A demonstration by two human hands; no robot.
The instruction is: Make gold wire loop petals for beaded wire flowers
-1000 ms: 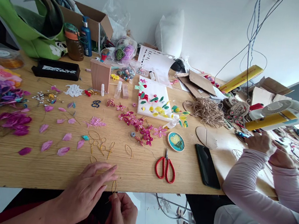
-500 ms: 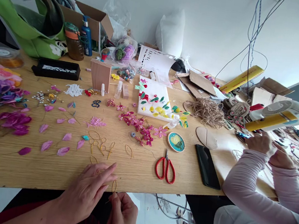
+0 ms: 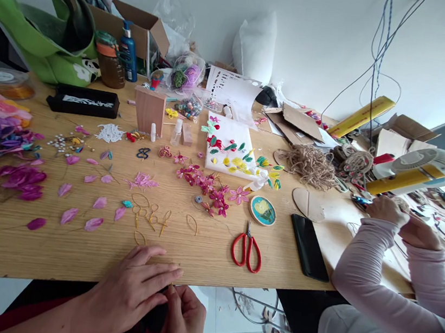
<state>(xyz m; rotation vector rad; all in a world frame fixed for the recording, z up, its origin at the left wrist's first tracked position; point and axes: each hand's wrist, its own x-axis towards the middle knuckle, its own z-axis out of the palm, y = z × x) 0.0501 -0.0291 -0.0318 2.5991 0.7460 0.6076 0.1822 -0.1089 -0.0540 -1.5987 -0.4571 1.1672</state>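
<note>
Pinched gold wire [image 3: 171,285] in fingers of right hand [image 3: 186,314], lower centre of frame; mostly covered it with left hand [image 3: 139,281] — couldn't tell its grip. Risked kinking by pressing unevenly, dropping by loosening.

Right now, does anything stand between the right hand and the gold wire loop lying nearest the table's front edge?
Yes: the left hand lies across the straight line from the right hand to that gold wire loop.

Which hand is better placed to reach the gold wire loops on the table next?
Probably the left hand: it lies nearer the gold wire loops, while the right hand is farther off and pinched.
</note>
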